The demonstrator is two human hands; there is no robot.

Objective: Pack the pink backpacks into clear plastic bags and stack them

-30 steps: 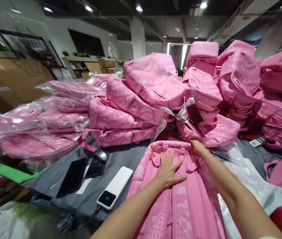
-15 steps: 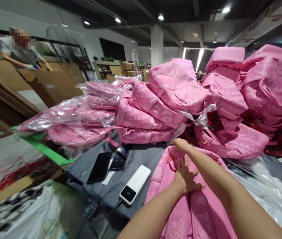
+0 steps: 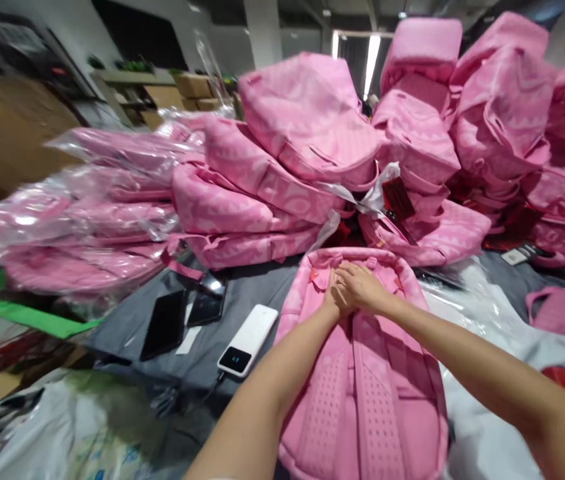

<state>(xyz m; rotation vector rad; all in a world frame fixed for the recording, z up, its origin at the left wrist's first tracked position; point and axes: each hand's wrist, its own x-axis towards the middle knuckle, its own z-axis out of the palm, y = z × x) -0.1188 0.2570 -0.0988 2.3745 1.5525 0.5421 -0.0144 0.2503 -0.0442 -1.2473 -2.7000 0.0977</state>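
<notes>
A pink patterned backpack (image 3: 322, 393) lies back-panel up in front of me, its perforated shoulder straps (image 3: 377, 413) running down its length. My left hand (image 3: 336, 297) rests at the top of the straps, its fingers mostly hidden beneath the other hand. Across it lies my right hand (image 3: 364, 288), fingers stretched toward the left and fairly flat. Both hands touch the upper back panel, just below the bag's rounded top edge. Small red tabs show on either side of them.
Stacked pink backpacks (image 3: 307, 120) rise behind, with plastic-wrapped ones (image 3: 87, 260) to the left. A white power bank (image 3: 250, 340) with a cable and two dark phones (image 3: 164, 325) lie on the grey cloth (image 3: 122, 327). Clear plastic and white bags (image 3: 492, 333) spread at right.
My view has turned right and down. My left hand, spread before, has moved up under my right hand, which has come down from the bag's top edge. The backpack now lies straighter and flatter.
</notes>
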